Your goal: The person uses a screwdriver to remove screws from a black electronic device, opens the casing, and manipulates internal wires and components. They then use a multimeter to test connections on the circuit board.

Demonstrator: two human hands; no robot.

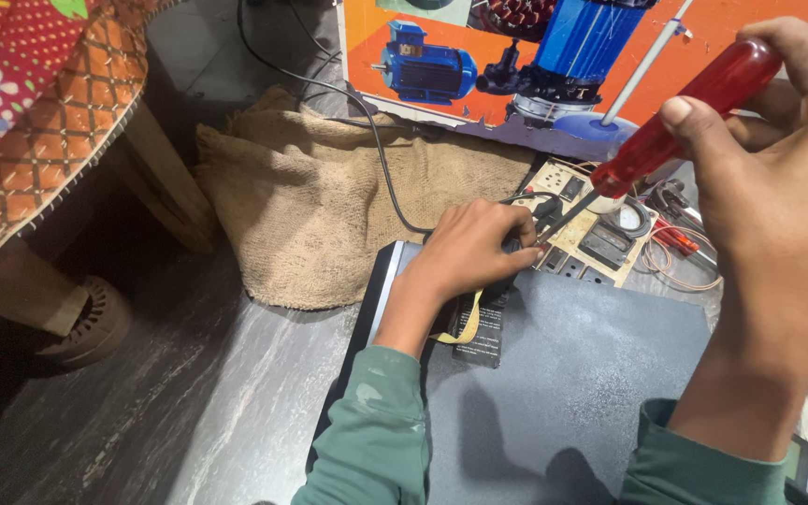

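While the right hand [778, 178] gripped a red-handled screwdriver [680, 117], its tip pointed down at a small black part [546, 213] by the far edge of the dark flat metal case [572, 374]. The left hand [469, 248] was curled tight over that part, pressing it down. A wooden switchboard [600, 229] lay just behind. To do this well, I think the tip should have sat straight, with the part kept steady.

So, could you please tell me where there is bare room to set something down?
Free: the grey case top between the sleeves, and the floor left of it. Crowded: around the switch board and wires.
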